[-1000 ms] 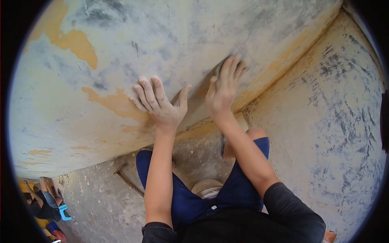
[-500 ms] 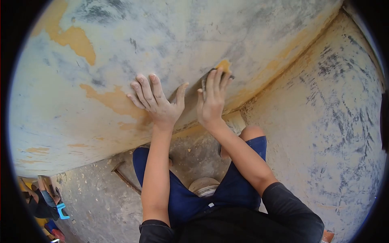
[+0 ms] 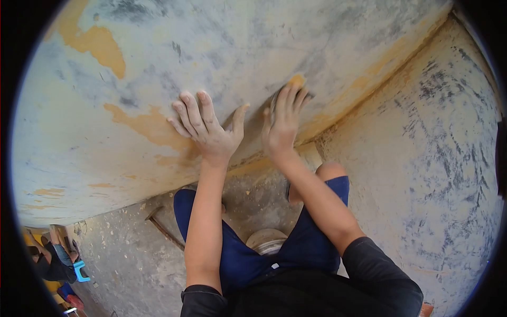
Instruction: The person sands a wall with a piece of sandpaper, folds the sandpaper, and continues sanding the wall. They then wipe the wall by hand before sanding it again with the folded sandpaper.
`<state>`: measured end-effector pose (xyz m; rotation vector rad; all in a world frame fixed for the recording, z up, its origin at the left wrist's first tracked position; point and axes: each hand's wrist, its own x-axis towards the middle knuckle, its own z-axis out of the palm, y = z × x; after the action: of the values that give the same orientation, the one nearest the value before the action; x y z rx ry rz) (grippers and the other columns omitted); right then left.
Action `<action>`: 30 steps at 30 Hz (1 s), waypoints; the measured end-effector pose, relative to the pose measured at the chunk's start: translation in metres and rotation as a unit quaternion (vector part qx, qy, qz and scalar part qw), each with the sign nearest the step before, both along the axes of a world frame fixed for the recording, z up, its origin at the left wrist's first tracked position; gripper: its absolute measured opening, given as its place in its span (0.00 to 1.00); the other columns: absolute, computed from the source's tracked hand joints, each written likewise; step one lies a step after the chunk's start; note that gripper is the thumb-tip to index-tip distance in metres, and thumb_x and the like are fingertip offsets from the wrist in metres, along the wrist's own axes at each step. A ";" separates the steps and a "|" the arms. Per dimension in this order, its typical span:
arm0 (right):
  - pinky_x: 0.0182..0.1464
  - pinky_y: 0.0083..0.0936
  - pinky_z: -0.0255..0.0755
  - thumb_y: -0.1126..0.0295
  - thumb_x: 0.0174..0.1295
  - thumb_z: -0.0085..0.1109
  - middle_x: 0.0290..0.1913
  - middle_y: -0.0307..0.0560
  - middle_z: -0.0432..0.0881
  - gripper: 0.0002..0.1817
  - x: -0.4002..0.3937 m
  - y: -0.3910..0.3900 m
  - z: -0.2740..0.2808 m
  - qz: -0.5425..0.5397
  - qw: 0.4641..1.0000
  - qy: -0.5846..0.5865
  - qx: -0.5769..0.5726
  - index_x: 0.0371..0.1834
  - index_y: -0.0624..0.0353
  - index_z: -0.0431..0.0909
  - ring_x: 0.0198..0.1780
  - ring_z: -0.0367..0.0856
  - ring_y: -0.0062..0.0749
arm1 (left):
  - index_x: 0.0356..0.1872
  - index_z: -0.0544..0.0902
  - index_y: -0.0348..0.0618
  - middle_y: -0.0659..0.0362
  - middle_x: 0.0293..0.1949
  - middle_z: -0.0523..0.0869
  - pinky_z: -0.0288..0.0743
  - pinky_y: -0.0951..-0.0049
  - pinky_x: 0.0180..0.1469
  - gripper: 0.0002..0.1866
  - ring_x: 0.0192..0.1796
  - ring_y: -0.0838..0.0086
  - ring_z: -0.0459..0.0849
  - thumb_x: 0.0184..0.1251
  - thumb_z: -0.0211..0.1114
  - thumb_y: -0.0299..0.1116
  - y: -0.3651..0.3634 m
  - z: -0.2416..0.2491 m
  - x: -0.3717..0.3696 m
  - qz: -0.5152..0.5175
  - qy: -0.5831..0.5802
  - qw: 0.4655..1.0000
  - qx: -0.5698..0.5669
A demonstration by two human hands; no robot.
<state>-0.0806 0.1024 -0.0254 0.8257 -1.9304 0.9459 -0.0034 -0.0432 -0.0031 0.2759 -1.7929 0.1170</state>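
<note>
My left hand (image 3: 214,134) lies with its fingers spread against the wall (image 3: 237,63), and its fingertips are whitened with dust. To its right, my right hand (image 3: 282,119) presses a dark-edged piece of sandpaper (image 3: 308,96) flat to the wall, covering most of it. Just above those fingertips shows a small yellow patch (image 3: 298,80). The wall is pale with grey smudges, and a larger ochre patch (image 3: 140,124) spreads beside my left hand.
A second wall (image 3: 422,174) meets this one at a corner on the right. On the grey floor (image 3: 132,253) lies a hammer-like tool (image 3: 165,230). A round pale container (image 3: 265,240) sits between my legs. At lower left are another person (image 3: 55,259) and a blue plastic stool (image 3: 81,271).
My right hand has slid slightly up and right along the wall with the sandpaper. My left hand stays spread in nearly the same place. The view has shifted a little.
</note>
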 end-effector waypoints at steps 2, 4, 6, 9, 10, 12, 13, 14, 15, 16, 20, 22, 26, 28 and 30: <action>0.86 0.61 0.38 0.71 0.81 0.52 0.89 0.69 0.49 0.36 -0.001 0.003 -0.005 0.013 0.999 -0.001 0.041 0.88 0.70 0.53 0.89 0.40 0.71 | 0.84 0.61 0.34 0.40 0.86 0.55 0.33 0.40 0.87 0.57 0.90 0.45 0.44 0.67 0.76 0.62 0.001 -0.002 -0.001 -0.001 0.006 1.000 -0.005; 0.86 0.62 0.37 0.71 0.82 0.51 0.89 0.70 0.48 0.35 -0.020 0.000 0.030 0.006 0.999 0.023 -0.029 0.88 0.71 0.52 0.89 0.38 0.71 | 0.84 0.61 0.34 0.40 0.86 0.55 0.33 0.40 0.87 0.57 0.90 0.45 0.44 0.67 0.76 0.62 -0.004 0.004 -0.006 0.004 0.012 1.000 -0.013; 0.85 0.66 0.36 0.69 0.81 0.54 0.88 0.69 0.50 0.36 -0.023 -0.003 0.044 -0.002 0.999 0.006 -0.048 0.87 0.71 0.54 0.89 0.40 0.73 | 0.85 0.60 0.34 0.40 0.86 0.54 0.33 0.40 0.87 0.57 0.90 0.45 0.44 0.67 0.76 0.62 0.002 0.002 0.000 0.000 -0.001 1.000 0.005; 0.85 0.70 0.35 0.67 0.80 0.56 0.88 0.69 0.51 0.37 -0.004 -0.002 0.002 0.005 1.000 -0.008 -0.019 0.86 0.72 0.55 0.88 0.41 0.76 | 0.85 0.60 0.34 0.40 0.86 0.54 0.32 0.40 0.87 0.57 0.90 0.46 0.44 0.67 0.76 0.62 -0.001 -0.001 -0.001 -0.002 0.004 1.000 -0.007; 0.85 0.70 0.35 0.67 0.80 0.56 0.88 0.69 0.51 0.37 0.006 -0.002 -0.003 0.017 0.999 -0.025 0.037 0.86 0.72 0.55 0.88 0.41 0.76 | 0.85 0.60 0.34 0.40 0.86 0.54 0.32 0.40 0.87 0.57 0.90 0.46 0.44 0.67 0.76 0.62 0.000 -0.001 -0.001 -0.003 0.007 1.000 -0.007; 0.85 0.67 0.35 0.66 0.82 0.53 0.88 0.70 0.50 0.36 -0.012 0.000 0.018 0.015 1.000 0.006 0.000 0.87 0.72 0.54 0.88 0.40 0.76 | 0.85 0.60 0.34 0.40 0.86 0.54 0.33 0.39 0.87 0.57 0.90 0.45 0.44 0.67 0.76 0.62 -0.001 -0.001 -0.004 0.002 0.009 1.000 -0.012; 0.86 0.65 0.35 0.66 0.84 0.51 0.88 0.71 0.50 0.35 -0.019 -0.003 0.032 0.012 0.999 0.029 -0.035 0.87 0.72 0.53 0.88 0.39 0.76 | 0.85 0.60 0.34 0.40 0.86 0.54 0.33 0.39 0.87 0.57 0.90 0.45 0.44 0.67 0.76 0.62 -0.004 0.004 -0.006 0.004 0.011 1.000 -0.014; 0.86 0.65 0.35 0.66 0.84 0.51 0.88 0.71 0.50 0.35 -0.020 -0.005 0.037 0.011 0.999 0.020 -0.033 0.87 0.72 0.53 0.88 0.39 0.76 | 0.85 0.60 0.34 0.40 0.86 0.54 0.33 0.39 0.86 0.57 0.90 0.45 0.44 0.67 0.76 0.62 -0.002 0.004 -0.005 0.003 0.004 1.000 -0.005; 0.86 0.65 0.36 0.66 0.84 0.51 0.88 0.72 0.50 0.35 -0.018 -0.004 0.038 0.000 0.999 0.010 -0.035 0.86 0.73 0.54 0.88 0.40 0.77 | 0.85 0.60 0.34 0.40 0.86 0.54 0.33 0.38 0.86 0.57 0.90 0.45 0.44 0.67 0.76 0.62 0.002 0.001 0.000 0.001 -0.007 1.000 0.008; 0.85 0.65 0.36 0.65 0.84 0.51 0.88 0.72 0.51 0.35 -0.017 -0.004 0.039 -0.009 0.999 0.007 -0.039 0.86 0.73 0.54 0.87 0.41 0.78 | 0.85 0.60 0.34 0.40 0.86 0.54 0.33 0.38 0.86 0.57 0.90 0.45 0.44 0.67 0.76 0.62 0.004 -0.003 0.005 0.000 -0.013 1.000 0.011; 0.85 0.66 0.38 0.66 0.84 0.51 0.88 0.72 0.50 0.34 -0.005 0.004 0.005 0.010 0.999 -0.011 0.049 0.86 0.72 0.55 0.87 0.41 0.78 | 0.85 0.60 0.34 0.40 0.86 0.55 0.33 0.39 0.86 0.57 0.90 0.45 0.44 0.67 0.76 0.62 0.003 -0.001 -0.001 0.000 0.009 1.000 -0.003; 0.85 0.69 0.38 0.67 0.81 0.54 0.87 0.69 0.56 0.34 -0.023 0.002 0.041 -0.001 0.998 0.025 -0.049 0.85 0.72 0.59 0.87 0.43 0.77 | 0.85 0.60 0.34 0.40 0.86 0.55 0.33 0.39 0.86 0.57 0.90 0.45 0.44 0.67 0.76 0.62 -0.002 0.003 -0.005 0.007 0.010 1.000 -0.009; 0.84 0.69 0.38 0.66 0.81 0.55 0.86 0.69 0.56 0.34 -0.017 0.000 0.025 0.002 0.999 0.012 -0.052 0.84 0.73 0.60 0.87 0.43 0.78 | 0.84 0.60 0.33 0.40 0.86 0.55 0.33 0.39 0.86 0.57 0.89 0.45 0.44 0.67 0.76 0.62 0.001 0.000 -0.001 0.001 0.000 1.000 0.002; 0.84 0.70 0.39 0.66 0.81 0.54 0.87 0.70 0.56 0.34 0.003 0.004 -0.003 0.020 0.999 -0.021 0.031 0.84 0.73 0.60 0.87 0.43 0.78 | 0.84 0.60 0.33 0.40 0.86 0.55 0.33 0.39 0.86 0.57 0.89 0.45 0.44 0.67 0.76 0.62 0.003 -0.001 -0.001 -0.002 0.011 1.000 -0.007; 0.85 0.67 0.39 0.66 0.82 0.53 0.87 0.70 0.54 0.34 -0.017 0.005 0.017 0.004 1.000 0.018 0.010 0.85 0.72 0.58 0.88 0.42 0.76 | 0.84 0.60 0.33 0.40 0.86 0.55 0.33 0.39 0.86 0.57 0.89 0.45 0.44 0.67 0.76 0.62 -0.001 -0.001 -0.004 0.003 0.012 1.000 -0.013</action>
<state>-0.0980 0.1074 -0.0080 0.8569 -1.9101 0.9126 -0.0075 -0.0444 -0.0041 0.2636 -1.7657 0.1403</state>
